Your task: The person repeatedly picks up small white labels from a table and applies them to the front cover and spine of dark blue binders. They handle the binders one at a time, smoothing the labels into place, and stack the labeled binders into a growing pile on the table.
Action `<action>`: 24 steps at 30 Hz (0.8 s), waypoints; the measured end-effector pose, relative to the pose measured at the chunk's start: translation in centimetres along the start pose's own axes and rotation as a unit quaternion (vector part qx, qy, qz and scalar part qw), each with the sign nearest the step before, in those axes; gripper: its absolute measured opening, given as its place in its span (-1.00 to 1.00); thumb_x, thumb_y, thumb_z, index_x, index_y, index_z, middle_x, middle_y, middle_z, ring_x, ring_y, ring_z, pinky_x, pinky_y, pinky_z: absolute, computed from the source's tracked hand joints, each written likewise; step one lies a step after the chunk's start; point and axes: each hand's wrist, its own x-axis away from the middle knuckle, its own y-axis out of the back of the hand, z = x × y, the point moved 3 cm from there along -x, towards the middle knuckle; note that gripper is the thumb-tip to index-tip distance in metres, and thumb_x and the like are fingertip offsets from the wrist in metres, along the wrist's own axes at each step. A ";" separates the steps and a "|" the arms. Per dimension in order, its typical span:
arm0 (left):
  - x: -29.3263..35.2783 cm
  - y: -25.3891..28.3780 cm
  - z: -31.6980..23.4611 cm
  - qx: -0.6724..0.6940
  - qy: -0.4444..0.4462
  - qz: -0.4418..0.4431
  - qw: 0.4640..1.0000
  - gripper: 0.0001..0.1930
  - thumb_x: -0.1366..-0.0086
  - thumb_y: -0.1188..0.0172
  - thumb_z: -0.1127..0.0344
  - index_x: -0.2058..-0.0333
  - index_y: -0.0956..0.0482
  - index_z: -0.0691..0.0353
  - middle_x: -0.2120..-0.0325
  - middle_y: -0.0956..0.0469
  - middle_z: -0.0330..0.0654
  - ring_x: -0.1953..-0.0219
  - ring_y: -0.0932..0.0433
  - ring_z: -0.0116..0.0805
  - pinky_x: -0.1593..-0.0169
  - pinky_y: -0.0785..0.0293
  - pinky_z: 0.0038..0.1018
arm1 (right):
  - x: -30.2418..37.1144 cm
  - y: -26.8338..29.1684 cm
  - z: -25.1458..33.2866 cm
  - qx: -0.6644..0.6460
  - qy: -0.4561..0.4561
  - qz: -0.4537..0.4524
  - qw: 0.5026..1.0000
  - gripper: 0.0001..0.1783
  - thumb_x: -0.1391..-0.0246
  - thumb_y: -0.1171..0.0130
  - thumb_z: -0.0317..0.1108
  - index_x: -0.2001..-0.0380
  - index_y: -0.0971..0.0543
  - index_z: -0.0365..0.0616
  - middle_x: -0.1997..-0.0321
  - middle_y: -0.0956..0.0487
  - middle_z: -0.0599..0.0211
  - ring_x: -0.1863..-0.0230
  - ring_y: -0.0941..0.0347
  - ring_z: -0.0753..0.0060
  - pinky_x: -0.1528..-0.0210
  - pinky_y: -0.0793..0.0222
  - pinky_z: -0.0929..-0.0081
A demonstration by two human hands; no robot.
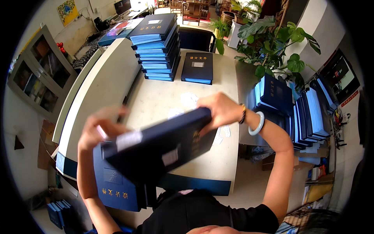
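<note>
A thick dark blue file binder (146, 150) is held tilted above the near part of the desk. It has a white label (129, 140) on its spine and a smaller label (170, 156) on its cover. My right hand (218, 111) is closed around the binder's far right end, thumb on the cover side. My left hand (97, 126) is raised beside the spine's left end, smeared by motion. Whether it touches the binder cannot be made out. Below lies another blue binder (113, 177) with gold lettering, partly covered by the held one.
A tall stack of binders (157, 50) stands at the far side of the desk (159, 101), with a single binder (197, 67) beside it. Small paper labels (189, 99) are scattered mid-desk. More binders (307, 113) crowd the right side near a leafy plant (272, 43).
</note>
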 end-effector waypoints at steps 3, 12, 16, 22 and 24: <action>1.0 5.8 2.6 -0.075 -0.056 -0.315 0.944 -0.18 -0.32 0.17 -0.40 -0.36 -0.21 0.05 0.11 -0.65 -0.11 -0.02 -0.62 -0.22 -0.16 -0.50 -0.14 | 3.0 2.2 -7.4 -0.132 -0.173 -0.104 0.970 -0.48 0.38 -0.68 -0.24 0.33 -0.63 -0.22 0.34 -0.67 0.39 0.32 -0.52 0.60 0.28 -0.43 0.54; 20.7 1.4 18.0 -0.516 0.385 -0.368 0.670 -0.28 -0.43 -0.01 -0.04 -0.41 -0.05 0.18 -0.38 -0.11 0.10 -0.42 -0.07 0.06 -0.43 -0.01 -0.12 | 4.7 -2.0 -33.3 -0.498 -0.370 -0.471 0.628 -0.51 0.08 -0.53 -0.13 0.11 -0.62 -0.11 0.16 -0.65 0.37 0.17 -0.58 0.46 0.14 -0.47 0.51; 19.8 -0.3 18.6 -0.460 0.401 -0.395 0.687 -0.32 -0.46 0.07 -0.06 -0.40 -0.07 0.18 -0.29 -0.26 0.16 -0.31 -0.25 0.13 -0.37 -0.10 -0.15 | 2.5 -7.0 -41.8 -0.514 -0.433 -0.482 0.562 -0.41 0.18 -0.57 -0.04 0.08 -0.61 0.00 0.07 -0.62 0.38 0.08 -0.52 0.36 0.12 -0.44 0.26; 19.7 0.2 20.6 -0.430 0.400 -0.417 0.693 -0.38 -0.47 0.10 0.00 -0.38 -0.13 0.19 -0.27 -0.30 0.14 -0.29 -0.29 0.10 -0.38 -0.08 -0.16 | 1.5 -13.7 -50.9 -0.406 -0.565 -0.491 0.524 -0.06 0.39 -0.67 -0.05 -0.05 -0.51 -0.39 -0.14 -0.50 0.00 -0.12 -0.42 0.00 0.10 -0.53 -0.06; 19.8 -0.3 20.2 -0.421 0.416 -0.427 0.684 -0.38 -0.46 0.10 0.00 -0.38 -0.13 0.20 -0.28 -0.30 0.14 -0.31 -0.28 0.08 -0.39 -0.06 -0.16 | 0.3 -14.6 -50.7 -0.364 -0.591 -0.479 0.538 -0.05 0.40 -0.67 -0.02 -0.01 -0.52 -0.47 -0.10 -0.52 -0.03 -0.06 -0.47 -0.01 0.17 -0.58 0.00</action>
